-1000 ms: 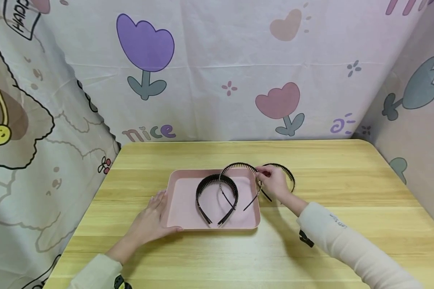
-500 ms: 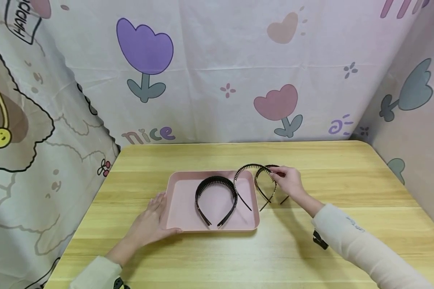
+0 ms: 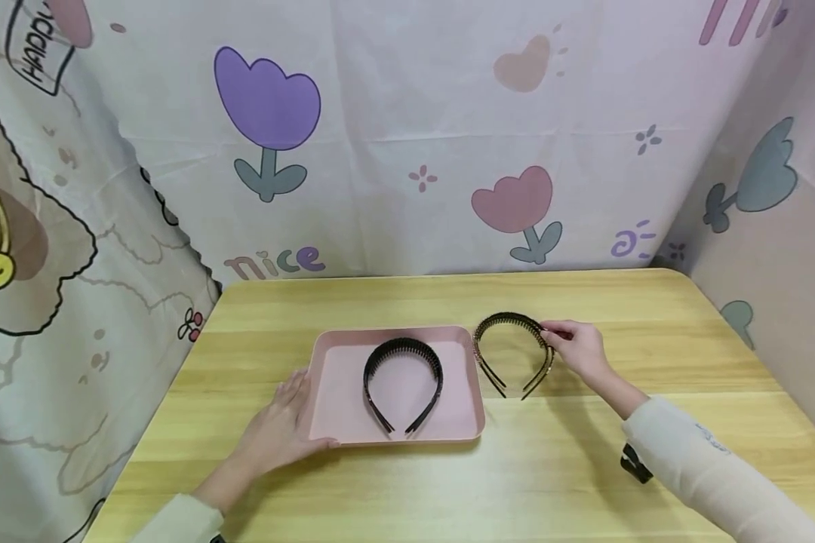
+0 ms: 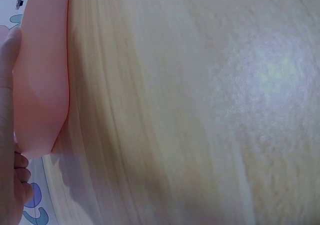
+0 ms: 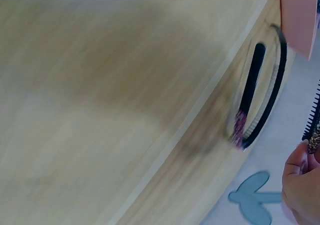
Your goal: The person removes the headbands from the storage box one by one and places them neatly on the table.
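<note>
Two headbands [image 3: 512, 353] are pinched together at their arch by the fingers of the right hand [image 3: 579, 349]; they are stood on the table [image 3: 584, 467] just beside the right edge of the pink tray [image 3: 333, 392], tips toward the near edge. A black headband [image 3: 402, 381] is lain inside the tray, toward its right half. The tray's left edge is touched by the left hand [image 3: 278, 430], laid flat with fingers straight, thumb along the near left corner. A flower-printed cloth [image 3: 407, 136] is hung behind the table's far edge.
</note>
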`<state>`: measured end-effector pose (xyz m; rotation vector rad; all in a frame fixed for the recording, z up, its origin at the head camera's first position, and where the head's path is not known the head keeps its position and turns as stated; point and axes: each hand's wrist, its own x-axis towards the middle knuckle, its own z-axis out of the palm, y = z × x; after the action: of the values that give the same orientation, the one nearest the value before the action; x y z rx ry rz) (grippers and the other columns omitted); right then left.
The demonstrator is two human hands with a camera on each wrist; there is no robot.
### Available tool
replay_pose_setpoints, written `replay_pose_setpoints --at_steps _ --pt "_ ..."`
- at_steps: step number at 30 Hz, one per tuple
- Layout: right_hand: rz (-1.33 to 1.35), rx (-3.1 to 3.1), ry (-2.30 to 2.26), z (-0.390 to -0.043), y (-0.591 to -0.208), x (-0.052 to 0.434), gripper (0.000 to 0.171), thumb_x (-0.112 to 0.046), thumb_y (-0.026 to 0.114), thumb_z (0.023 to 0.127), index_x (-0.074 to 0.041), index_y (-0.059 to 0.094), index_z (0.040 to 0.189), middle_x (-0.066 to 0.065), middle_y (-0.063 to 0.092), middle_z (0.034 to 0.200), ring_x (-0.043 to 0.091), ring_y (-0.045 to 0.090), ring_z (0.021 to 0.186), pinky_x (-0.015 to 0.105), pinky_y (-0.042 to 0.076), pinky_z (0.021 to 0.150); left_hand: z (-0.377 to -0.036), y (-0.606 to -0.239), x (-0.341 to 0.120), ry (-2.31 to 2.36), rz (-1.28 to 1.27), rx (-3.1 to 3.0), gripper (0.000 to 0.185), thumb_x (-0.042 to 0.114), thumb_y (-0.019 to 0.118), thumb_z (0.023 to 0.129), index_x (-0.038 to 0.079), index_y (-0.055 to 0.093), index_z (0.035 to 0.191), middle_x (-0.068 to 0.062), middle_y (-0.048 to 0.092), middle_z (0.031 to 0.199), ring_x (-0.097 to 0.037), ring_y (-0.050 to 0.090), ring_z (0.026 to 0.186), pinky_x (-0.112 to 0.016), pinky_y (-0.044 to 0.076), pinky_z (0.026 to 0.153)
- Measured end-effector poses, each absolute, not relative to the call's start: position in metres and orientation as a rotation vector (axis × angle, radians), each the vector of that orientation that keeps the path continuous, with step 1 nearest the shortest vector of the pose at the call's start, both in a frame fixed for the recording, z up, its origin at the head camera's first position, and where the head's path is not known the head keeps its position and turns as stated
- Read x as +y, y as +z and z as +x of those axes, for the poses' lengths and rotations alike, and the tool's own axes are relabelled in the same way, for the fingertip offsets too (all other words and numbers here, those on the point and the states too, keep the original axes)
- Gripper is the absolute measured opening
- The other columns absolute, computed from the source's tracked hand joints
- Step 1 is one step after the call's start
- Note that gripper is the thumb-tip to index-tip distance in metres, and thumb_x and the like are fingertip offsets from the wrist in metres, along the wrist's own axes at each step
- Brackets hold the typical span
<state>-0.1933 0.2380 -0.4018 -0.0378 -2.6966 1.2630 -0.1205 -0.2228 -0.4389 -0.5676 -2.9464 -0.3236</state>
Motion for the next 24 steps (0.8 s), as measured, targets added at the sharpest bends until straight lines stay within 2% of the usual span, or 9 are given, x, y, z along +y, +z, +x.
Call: replay_pose_setpoints --at_steps 8,12,24 --pt "-0.039 -2.694 1.291 -0.204 -0.409 0.243 0.026 -0.008 0.061 0.087 0.008 0.065 0.107 0.026 0.068 0.100 -0.016 0.049 0.066 0.008 0.046 0.059 -0.096 -0.435 -0.241 -0.376 -0.438 -2.921 0.110 0.062 0.073 0.061 -0.011 0.038 0.135 -0.028 0.038 0.141 -0.047 0.039 0.127 -0.058 0.043 0.097" --pt "-0.090 -2.697 1.294 -0.202 -0.410 0.255 0.027 -0.008 0.061 0.088 0.009 0.064 0.109 0.027 0.067 0.101 -0.017 0.048 0.065 0.007 0.047 0.058 -0.094 -0.439 -0.242 -0.395 -0.432 -2.920 0.110 0.062 0.073 0.061 -0.012 0.038 0.135 -0.028 0.038 0.141 -0.046 0.038 0.127 -0.058 0.041 0.099" --pt "-0.248 -2.718 1.155 -0.191 -0.407 0.311 0.032 -0.014 0.061 0.088 0.007 0.063 0.111 0.025 0.067 0.100 -0.020 0.045 0.063 0.008 0.044 0.054 -0.119 -0.442 -0.223 -0.354 -0.564 -2.894 0.111 0.066 0.069 0.063 -0.015 0.039 0.133 -0.029 0.041 0.139 -0.043 0.039 0.129 -0.052 0.036 0.106"
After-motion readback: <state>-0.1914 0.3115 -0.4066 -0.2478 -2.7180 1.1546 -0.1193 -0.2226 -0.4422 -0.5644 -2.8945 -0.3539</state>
